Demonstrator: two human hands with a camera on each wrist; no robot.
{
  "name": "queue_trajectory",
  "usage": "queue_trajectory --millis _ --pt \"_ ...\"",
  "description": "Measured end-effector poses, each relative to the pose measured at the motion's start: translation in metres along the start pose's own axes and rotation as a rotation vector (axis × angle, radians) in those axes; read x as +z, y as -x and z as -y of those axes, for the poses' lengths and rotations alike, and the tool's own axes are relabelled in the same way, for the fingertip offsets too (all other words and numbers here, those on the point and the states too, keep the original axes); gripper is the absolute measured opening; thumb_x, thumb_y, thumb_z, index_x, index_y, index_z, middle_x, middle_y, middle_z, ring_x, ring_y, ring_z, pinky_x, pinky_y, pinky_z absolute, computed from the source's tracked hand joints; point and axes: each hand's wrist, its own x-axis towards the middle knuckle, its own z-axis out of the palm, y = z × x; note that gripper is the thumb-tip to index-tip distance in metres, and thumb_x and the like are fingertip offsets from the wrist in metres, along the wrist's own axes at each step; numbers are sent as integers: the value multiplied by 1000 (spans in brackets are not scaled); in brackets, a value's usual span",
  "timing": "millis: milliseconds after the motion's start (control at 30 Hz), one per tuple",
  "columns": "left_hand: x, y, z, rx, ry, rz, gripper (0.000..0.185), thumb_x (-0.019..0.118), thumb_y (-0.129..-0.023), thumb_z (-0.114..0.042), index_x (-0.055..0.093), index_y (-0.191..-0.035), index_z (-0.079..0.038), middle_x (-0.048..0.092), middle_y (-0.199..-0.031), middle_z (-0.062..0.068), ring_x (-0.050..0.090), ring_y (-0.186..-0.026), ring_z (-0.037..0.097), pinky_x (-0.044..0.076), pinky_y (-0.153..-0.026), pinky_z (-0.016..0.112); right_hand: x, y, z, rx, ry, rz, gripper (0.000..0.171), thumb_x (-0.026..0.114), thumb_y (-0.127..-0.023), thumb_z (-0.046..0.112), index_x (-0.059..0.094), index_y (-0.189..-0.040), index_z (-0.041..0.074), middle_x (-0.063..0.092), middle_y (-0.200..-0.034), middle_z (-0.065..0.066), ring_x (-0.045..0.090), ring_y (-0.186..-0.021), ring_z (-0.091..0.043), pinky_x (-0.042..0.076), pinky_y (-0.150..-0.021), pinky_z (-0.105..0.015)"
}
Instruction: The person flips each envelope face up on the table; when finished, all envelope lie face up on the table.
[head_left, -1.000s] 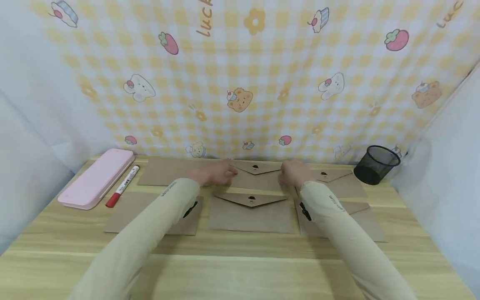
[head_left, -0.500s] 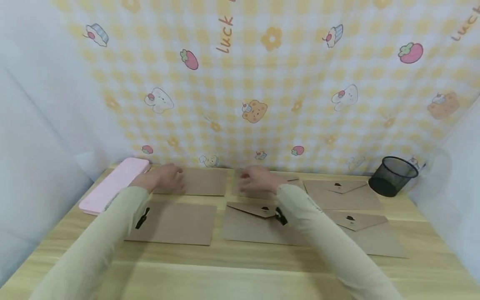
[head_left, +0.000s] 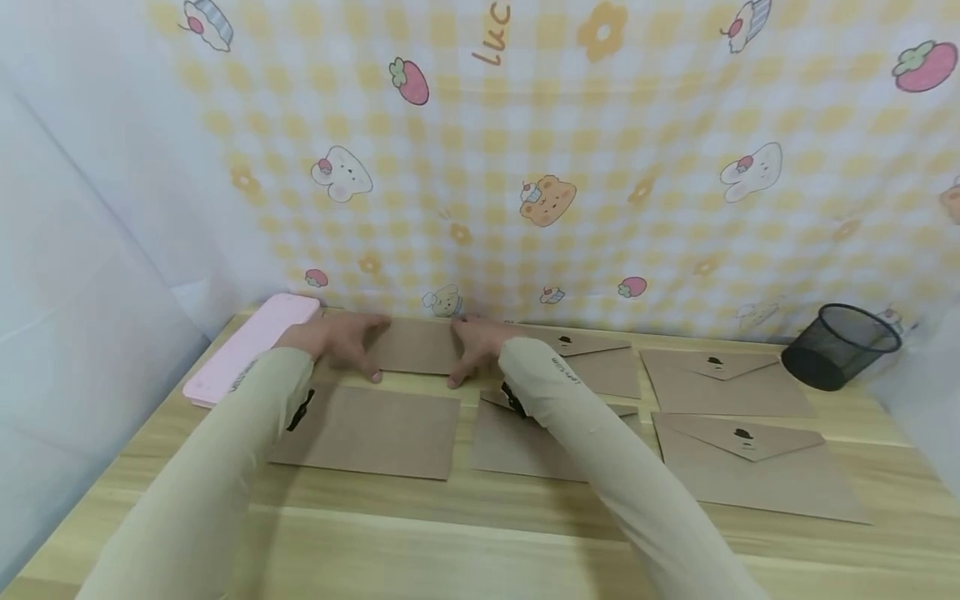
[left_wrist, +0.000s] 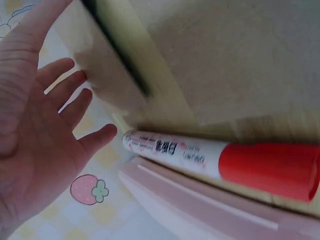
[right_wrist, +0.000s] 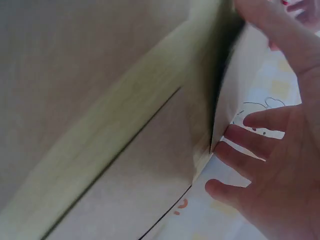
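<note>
A plain brown envelope [head_left: 417, 347] lies at the back left, between my two hands. My left hand [head_left: 337, 337] is at its left end and my right hand [head_left: 478, 340] at its right end, each with the thumb at the near edge and fingers at the far side. Both wrist views show dark shadow under the raised near edge of this envelope. In front of it lies another plain envelope [head_left: 367, 429]. Two envelopes with flap and hat print, one at the back middle [head_left: 600, 371] and one at the front middle [head_left: 547, 446], are partly hidden by my right arm.
Two more flap-up envelopes lie on the right, one behind [head_left: 723, 398] the other [head_left: 765, 475]. A black mesh pen holder [head_left: 840, 350] leans at the back right. A pink case [head_left: 258, 337] and a red-capped marker [left_wrist: 175, 150] are by my left wrist; a patterned curtain [head_left: 480, 167] hangs behind.
Both hands have moved left from the back middle envelope to the back left one. Its near edge now stands raised, and the head view has shifted.
</note>
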Motion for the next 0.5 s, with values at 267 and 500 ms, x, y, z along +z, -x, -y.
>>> queue_trajectory --millis 267,500 --pt "0 -2 3 -22 -136 -17 108 83 -66 -39 23 -143 7 21 -144 29 22 -130 45 25 -102 56 1 -7 4 45 -6 14 118 83 -54 57 28 -145 6 22 -138 -15 21 -123 -27 28 -103 -39" --pt "4 -3 3 -45 -224 -94 113 81 -61 -50 24 -146 -2 17 -147 24 13 -134 39 18 -97 66 -15 17 1 -29 -173 -97 112 87 -58 37 25 -143 -1 16 -134 -20 31 -117 -26 37 -98 -36"
